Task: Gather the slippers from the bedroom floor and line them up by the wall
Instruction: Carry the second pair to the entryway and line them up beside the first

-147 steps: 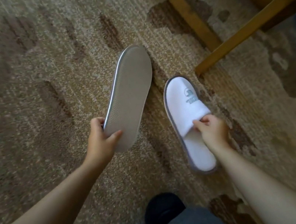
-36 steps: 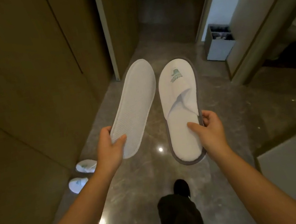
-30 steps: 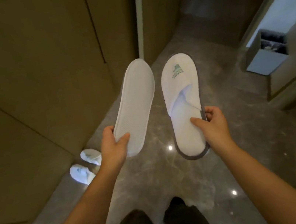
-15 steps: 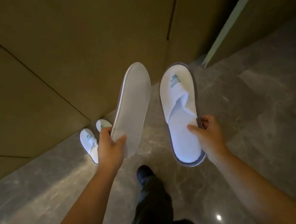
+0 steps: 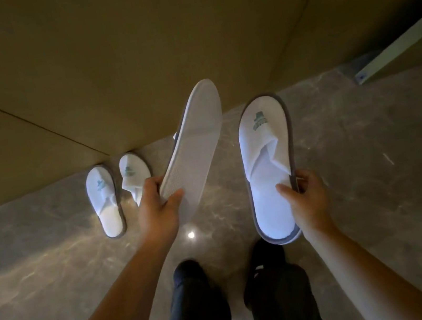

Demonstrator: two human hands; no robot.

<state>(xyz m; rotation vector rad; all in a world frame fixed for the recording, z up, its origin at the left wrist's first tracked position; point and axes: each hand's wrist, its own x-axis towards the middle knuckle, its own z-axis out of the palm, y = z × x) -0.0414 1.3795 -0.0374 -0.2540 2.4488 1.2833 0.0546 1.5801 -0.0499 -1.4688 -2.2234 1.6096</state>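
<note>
While you stand on the polished stone floor with both legs planted near the wall, you are at the carrying-in step: one slipper in each hand, none yet set down. Your right hand is clenched on the right-hand slipper at its outer edge near the heel half, thumb laid across the insole and fingers curled under the grey rim; it hangs toe-away, upper facing you, logo at the far end. Your left hand grips the left-hand slipper by its heel end, thumb on the ribbed sole, so that one is tilted with its underside towards you and its toe pointing up and away. Both slippers extend forward, beyond each grip, and neither touches the floor.

Farther out, to the left of your left hand, a placed pair lies on the floor with toes at the foot of the tan panelled wall; your left hand hides part of its nearer member.

Judging by that, the next move calls for stooping, turning the left-hand slipper sole-down, and setting both just beside the pair, toes to the wall and heels level. Bare floor to the pair's right looks the likely spot.
</note>
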